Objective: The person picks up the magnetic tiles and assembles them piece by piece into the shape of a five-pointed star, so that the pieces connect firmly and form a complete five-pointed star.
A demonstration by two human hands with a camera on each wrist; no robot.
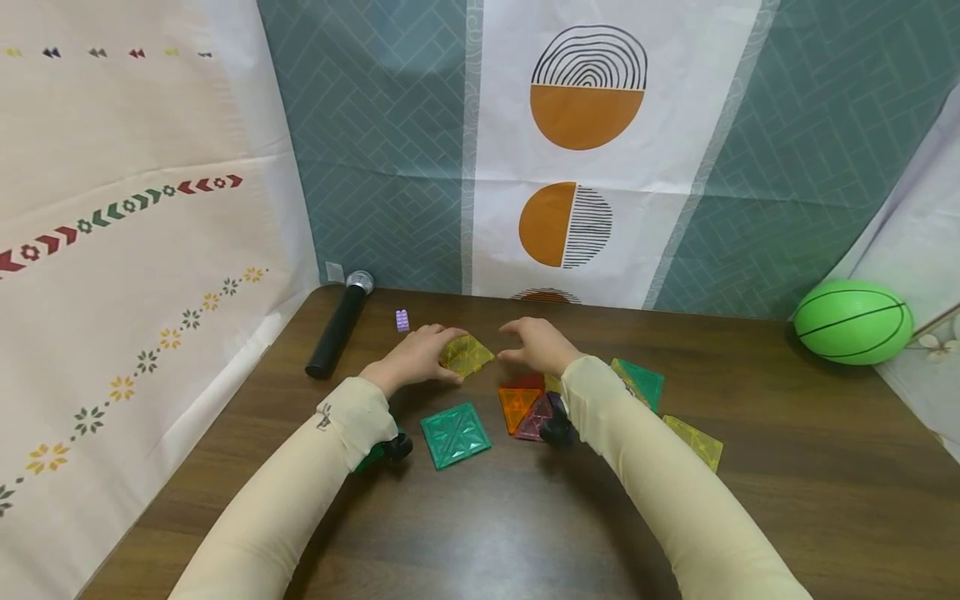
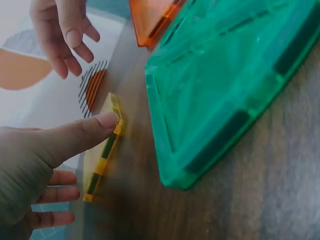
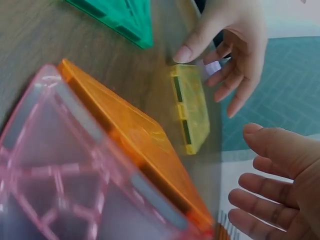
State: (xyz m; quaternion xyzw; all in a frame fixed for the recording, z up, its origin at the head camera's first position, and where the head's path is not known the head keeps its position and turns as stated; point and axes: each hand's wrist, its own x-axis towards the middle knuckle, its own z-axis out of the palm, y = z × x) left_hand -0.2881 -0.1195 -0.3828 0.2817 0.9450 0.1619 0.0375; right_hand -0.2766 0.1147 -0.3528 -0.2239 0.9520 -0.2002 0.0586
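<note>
A translucent yellow magnetic tile (image 1: 468, 357) lies on the brown table between the two hands. My left hand (image 1: 416, 358) is at its left side, fingers spread around that edge; in the left wrist view the thumb (image 2: 107, 121) overlaps the tile's edge while the other fingers stay apart. To the right, my right hand (image 1: 543, 346) hovers with fingers loosely bent and holds nothing. Closer to me lies a green square tile (image 1: 455, 435). Below the right hand an orange tile (image 1: 519, 407) sits beside a pink tile (image 3: 60, 150), partly hidden by the wrist.
A black microphone (image 1: 341, 329) and a small purple piece (image 1: 402, 320) lie at the back left. Right of the right sleeve are a green tile (image 1: 647, 383) and another yellow tile (image 1: 696, 442). A green ball (image 1: 853, 322) stands at the right, near the cloth-covered back wall (image 1: 390, 167).
</note>
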